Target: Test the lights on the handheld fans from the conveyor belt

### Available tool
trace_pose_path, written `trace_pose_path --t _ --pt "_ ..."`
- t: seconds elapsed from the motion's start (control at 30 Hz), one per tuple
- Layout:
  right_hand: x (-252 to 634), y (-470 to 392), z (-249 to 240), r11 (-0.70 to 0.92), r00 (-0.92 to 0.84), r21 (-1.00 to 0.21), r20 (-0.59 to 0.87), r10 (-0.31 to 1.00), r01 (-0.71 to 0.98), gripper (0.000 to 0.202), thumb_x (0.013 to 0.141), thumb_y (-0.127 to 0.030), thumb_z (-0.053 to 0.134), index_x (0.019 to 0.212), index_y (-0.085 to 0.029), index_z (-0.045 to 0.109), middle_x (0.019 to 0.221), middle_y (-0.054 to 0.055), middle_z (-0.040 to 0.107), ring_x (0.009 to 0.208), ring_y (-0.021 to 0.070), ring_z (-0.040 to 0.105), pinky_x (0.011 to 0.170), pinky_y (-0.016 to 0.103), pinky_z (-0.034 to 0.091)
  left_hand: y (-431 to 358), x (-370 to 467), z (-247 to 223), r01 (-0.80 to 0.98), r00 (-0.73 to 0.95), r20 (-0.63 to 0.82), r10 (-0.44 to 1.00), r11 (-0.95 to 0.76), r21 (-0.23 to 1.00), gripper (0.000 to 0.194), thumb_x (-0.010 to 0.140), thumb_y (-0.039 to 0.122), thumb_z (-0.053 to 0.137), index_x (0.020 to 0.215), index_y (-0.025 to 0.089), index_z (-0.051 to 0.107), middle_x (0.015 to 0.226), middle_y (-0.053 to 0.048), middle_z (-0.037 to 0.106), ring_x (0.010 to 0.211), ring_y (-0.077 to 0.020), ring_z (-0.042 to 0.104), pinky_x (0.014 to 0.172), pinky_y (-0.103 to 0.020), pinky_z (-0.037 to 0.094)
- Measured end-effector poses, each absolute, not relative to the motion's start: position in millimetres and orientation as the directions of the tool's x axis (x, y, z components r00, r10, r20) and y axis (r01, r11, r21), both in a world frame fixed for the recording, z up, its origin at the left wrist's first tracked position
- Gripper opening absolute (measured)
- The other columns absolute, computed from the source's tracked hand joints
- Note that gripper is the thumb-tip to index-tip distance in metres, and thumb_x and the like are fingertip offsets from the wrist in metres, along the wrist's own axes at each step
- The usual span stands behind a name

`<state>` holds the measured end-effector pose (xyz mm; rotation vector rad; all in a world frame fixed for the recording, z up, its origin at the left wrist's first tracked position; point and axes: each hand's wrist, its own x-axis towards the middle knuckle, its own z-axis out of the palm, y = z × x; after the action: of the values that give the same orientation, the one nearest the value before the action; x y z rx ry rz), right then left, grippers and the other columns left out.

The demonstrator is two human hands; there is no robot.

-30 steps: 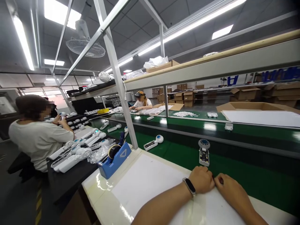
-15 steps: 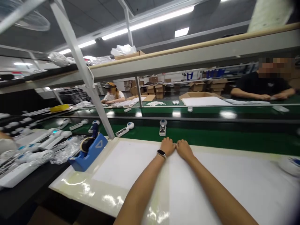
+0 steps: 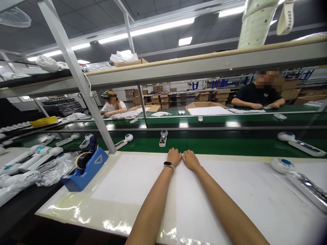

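My left hand [image 3: 174, 157], with a watch [image 3: 168, 164] on its wrist, rests palm down on the far edge of the white-covered table. Close beside it, almost touching at the thumbs, lies my right hand [image 3: 191, 159]. Fingers on both hands reach forward over the edge, apart, and I see nothing held. Just beyond them a white round-headed device [image 3: 162, 139] with its inside exposed lies on the green conveyor belt [image 3: 219, 145]. On the table at the right rests another white device [image 3: 306, 183], its inner parts showing and a light glowing.
A blue tape dispenser [image 3: 85, 170] stands at the table's left. White devices and clear plastic bags [image 3: 57, 170] crowd the dark surface beyond it. A metal post [image 3: 79, 78] and a shelf [image 3: 178, 68] cross the view. Two people sit across the belt.
The view has swung to the right, bringing the right-hand device fully into sight and another on the belt. Both hands stay at the table edge.
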<state>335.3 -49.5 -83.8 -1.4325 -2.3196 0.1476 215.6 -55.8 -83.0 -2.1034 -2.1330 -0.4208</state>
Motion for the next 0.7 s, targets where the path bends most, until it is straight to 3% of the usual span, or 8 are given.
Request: trace_pose_path --t 0.23,0.7 --pt "335.9 -47.2 -85.8 0.457 -0.380 -0.324 0.275 0.883 0.828 0.024 0.088 -0.031 0.050 0.104 -0.014 0.056 0.107 0.007 0.058 0.098 0.0209 0.054 0.084 0.042 0.044 -49.0 214.4 -80.6 0.990 -0.068 0.276 0.959 0.031 0.135 0.041 0.090 0.039 0.029 0.092 0.011 0.058 0.093 -0.014 0.057 0.090 -0.0247 0.051 0.079 -0.036 0.036" --pt "336.2 -46.5 -86.6 0.463 -0.382 -0.341 0.279 0.881 0.818 0.023 0.087 -0.030 0.051 0.104 -0.015 0.057 0.109 0.007 0.057 0.099 0.0212 0.054 0.085 0.043 0.044 -49.4 213.2 -81.9 0.990 -0.058 0.284 0.957 0.019 0.138 0.033 0.089 0.034 0.035 0.088 0.011 0.058 0.092 -0.013 0.058 0.090 -0.0224 0.051 0.081 -0.034 0.037"
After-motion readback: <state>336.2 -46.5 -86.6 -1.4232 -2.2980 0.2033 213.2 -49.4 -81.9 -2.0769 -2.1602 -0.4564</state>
